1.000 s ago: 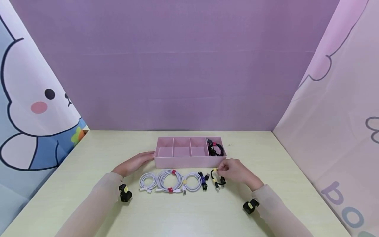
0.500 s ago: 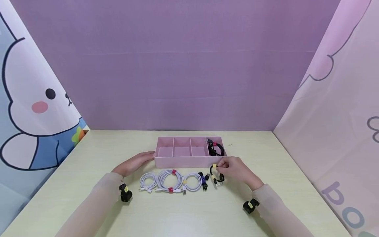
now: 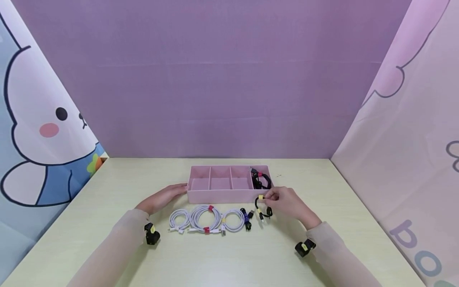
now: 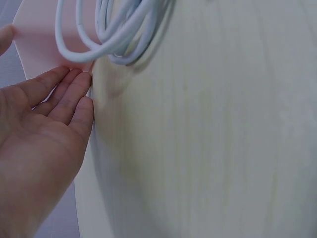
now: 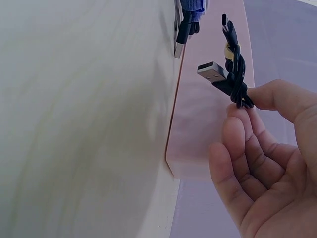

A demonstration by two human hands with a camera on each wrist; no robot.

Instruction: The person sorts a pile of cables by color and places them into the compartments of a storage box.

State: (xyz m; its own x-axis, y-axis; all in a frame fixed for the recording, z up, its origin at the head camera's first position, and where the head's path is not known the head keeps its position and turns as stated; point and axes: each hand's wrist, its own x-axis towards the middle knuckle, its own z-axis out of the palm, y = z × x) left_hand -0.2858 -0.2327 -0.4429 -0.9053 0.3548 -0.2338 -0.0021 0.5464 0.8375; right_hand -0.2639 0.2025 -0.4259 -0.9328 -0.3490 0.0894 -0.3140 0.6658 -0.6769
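Observation:
My right hand (image 3: 288, 204) pinches a coiled black USB cable (image 5: 237, 74) with yellow ties between thumb and fingertips. The cable hangs above the table, just in front of the right end of a pink divided box (image 3: 222, 197). In the right wrist view its metal USB plug (image 5: 213, 73) points away from the hand. My left hand (image 3: 163, 200) rests its nearly straight fingers against the box's left end; in the left wrist view the fingers (image 4: 74, 94) touch the pink wall near the table. Inside the rightmost compartment lies a black cable (image 3: 266, 180) with a red tie.
Before the box lie a small white coiled cable (image 3: 172, 219), a larger white one (image 3: 194, 218) with red ties, another white one (image 3: 241, 220) with a yellow tie, and a black cable (image 3: 246, 217) with a purple tie. A purple backdrop (image 3: 222, 79) stands behind the table.
My right hand has lifted the yellow-tied black cable off the table, moving slightly up toward the box. The left hand and the box have stayed in place.

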